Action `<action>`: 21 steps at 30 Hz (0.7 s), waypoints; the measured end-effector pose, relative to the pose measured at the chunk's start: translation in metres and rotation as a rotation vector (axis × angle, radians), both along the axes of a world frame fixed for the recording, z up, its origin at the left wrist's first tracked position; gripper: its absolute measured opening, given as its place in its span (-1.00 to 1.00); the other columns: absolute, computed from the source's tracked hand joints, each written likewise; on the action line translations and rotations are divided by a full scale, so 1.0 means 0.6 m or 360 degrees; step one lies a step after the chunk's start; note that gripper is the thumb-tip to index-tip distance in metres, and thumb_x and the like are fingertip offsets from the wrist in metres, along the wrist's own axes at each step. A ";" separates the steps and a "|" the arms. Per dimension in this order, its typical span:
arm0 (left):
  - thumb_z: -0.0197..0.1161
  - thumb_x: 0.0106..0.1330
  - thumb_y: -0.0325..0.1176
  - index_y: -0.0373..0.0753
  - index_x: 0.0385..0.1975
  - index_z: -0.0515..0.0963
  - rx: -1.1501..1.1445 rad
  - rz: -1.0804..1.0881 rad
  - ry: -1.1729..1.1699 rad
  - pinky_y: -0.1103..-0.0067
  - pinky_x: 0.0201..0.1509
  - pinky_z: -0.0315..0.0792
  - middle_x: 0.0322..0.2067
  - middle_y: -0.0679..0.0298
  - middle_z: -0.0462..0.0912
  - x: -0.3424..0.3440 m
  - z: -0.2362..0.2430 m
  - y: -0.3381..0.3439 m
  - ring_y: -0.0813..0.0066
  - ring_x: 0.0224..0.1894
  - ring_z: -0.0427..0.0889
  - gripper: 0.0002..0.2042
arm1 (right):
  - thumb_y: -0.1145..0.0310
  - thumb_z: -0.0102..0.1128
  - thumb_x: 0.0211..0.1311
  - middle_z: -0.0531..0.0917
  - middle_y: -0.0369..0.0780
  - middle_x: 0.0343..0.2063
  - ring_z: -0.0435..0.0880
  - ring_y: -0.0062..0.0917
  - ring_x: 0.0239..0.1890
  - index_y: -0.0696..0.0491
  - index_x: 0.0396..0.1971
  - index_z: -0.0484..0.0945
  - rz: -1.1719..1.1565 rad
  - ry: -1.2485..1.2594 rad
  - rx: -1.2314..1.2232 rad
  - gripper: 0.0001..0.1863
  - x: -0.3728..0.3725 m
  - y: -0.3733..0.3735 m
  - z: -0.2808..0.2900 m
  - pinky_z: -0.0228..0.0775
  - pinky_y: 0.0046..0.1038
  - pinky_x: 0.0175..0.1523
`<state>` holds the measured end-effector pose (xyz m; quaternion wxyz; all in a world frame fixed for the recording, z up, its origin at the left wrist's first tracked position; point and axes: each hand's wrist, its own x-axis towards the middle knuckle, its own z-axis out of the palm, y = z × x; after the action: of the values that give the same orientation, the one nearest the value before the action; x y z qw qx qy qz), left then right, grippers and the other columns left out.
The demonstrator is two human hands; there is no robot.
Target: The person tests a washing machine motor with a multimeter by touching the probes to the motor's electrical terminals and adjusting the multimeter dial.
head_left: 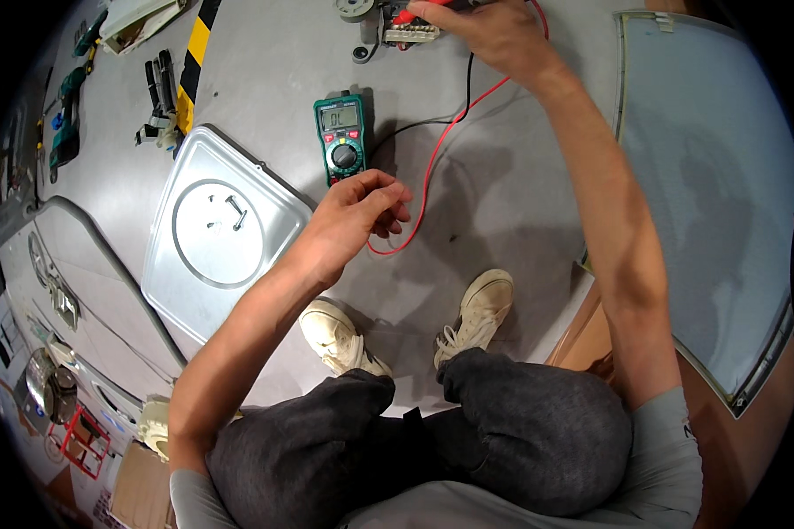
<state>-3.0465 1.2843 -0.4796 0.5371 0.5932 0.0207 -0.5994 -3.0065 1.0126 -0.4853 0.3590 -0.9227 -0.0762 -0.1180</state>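
Observation:
Near the top edge, my right hand (494, 37) is closed on a red test probe (412, 12). The probe points at a small device with a terminal block (411, 33), a round grey part (355, 8) beside it. The frame's edge cuts off part of the device. Below it lies a green multimeter (341, 137) with a lit display and a round dial. Just under the meter hovers my left hand (362, 210), its fingers loosely bent, with nothing seen in them. A red lead (430, 172) loops past its fingertips, and a black lead (422, 123) runs above.
At left, a metal panel (287, 212) with a round recess bears several screws (236, 213). Beyond it are black-handled pliers (161, 97), a green power tool (65, 132) and yellow-black tape (198, 44). A large framed glass panel (706, 194) fills the right side. My shoes (476, 313) stand in front.

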 end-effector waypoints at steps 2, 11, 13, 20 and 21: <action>0.08 0.44 -0.23 -0.26 -0.21 0.52 0.0018 0.0007 -0.0005 0.62 -0.13 0.42 -0.36 0.32 0.59 0.000 0.002 0.003 0.59 -0.31 0.54 -0.79 | 0.25 0.20 0.26 0.67 -0.25 -0.32 0.64 -0.49 -0.28 0.10 -0.28 0.62 -0.0069 0.0085 0.0114 -0.79 -0.002 0.011 0.012 0.46 -0.48 -0.15; 0.08 0.42 -0.22 -0.26 -0.20 0.52 0.0013 0.0003 -0.0017 0.61 -0.13 0.41 -0.36 0.30 0.59 -0.003 0.003 0.000 0.56 -0.32 0.54 -0.77 | 0.26 0.20 0.25 0.68 -0.23 -0.35 0.64 -0.49 -0.31 0.11 -0.31 0.63 0.0054 -0.0182 -0.0237 -0.78 0.004 0.001 0.001 0.46 -0.48 -0.17; 0.08 0.42 -0.22 -0.26 -0.20 0.52 0.0006 -0.0001 -0.0012 0.61 -0.14 0.41 -0.36 0.30 0.59 -0.003 0.000 0.001 0.57 -0.32 0.54 -0.77 | 0.25 0.21 0.23 0.68 -0.24 -0.37 0.64 -0.50 -0.32 0.10 -0.32 0.63 0.0049 -0.0213 -0.0233 -0.78 0.004 -0.004 -0.009 0.46 -0.49 -0.18; 0.08 0.43 -0.22 -0.25 -0.20 0.52 0.0001 0.0000 -0.0019 0.62 -0.14 0.41 -0.37 0.31 0.59 -0.004 0.001 0.004 0.58 -0.33 0.54 -0.78 | 0.19 0.27 0.19 0.71 -0.28 -0.41 0.64 -0.56 -0.36 0.06 -0.30 0.66 -0.0266 0.0259 0.0362 -0.76 -0.007 0.017 0.026 0.46 -0.52 -0.21; 0.08 0.42 -0.22 -0.25 -0.20 0.52 -0.0001 -0.0003 -0.0020 0.62 -0.14 0.41 -0.37 0.31 0.59 -0.005 0.000 0.003 0.58 -0.33 0.54 -0.78 | 0.18 0.28 0.19 0.71 -0.29 -0.41 0.64 -0.57 -0.36 0.06 -0.30 0.66 -0.0278 0.0241 0.0359 -0.75 -0.009 0.013 0.025 0.45 -0.53 -0.22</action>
<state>-3.0495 1.2863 -0.4796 0.5369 0.5968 0.0165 -0.5961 -3.0117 1.0204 -0.4702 0.4535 -0.8859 0.0453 -0.0866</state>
